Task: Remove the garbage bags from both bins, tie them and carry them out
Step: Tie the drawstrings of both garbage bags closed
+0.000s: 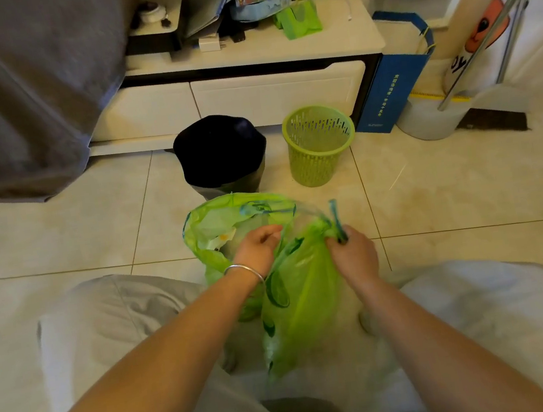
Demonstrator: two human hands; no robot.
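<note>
Head view: a person crouches over a tiled floor point(76, 231), grey-trousered knees filling the lower corners of the frame. In the lower centre, between the knees, sits a green garbage bag point(295, 292), translucent with darker printed marks; its mouth gapes open toward the upper left, showing pale scraps inside.

The left hand point(258, 250), with a silver bangle point(242, 269) on the wrist, is at the bag's mouth with its fingers curled inward onto the plastic; whether they actually pinch the rim cannot be told, since the fingertips are turned away. The right hand point(354, 253) is closed around a gathered part of the rim on the right side of the bag, and a dark green drawstring point(335, 218) stands up out of its grip.

Just above the bag, in the middle of the frame, stands a bin with a black bag point(219, 150) stretched over its top. To its right, near but apart, is a lime green slotted bin point(319, 144), unlined.

Behind both bins runs a low white cabinet point(248, 94) with drawers; clutter lies on its top, including a green pouch point(299, 20). A blue paper bag point(392, 86) leans at the cabinet's right end. A grey cloth point(16, 84) hangs down across the upper left, and metal poles point(495, 24) slant across the upper right.
</note>
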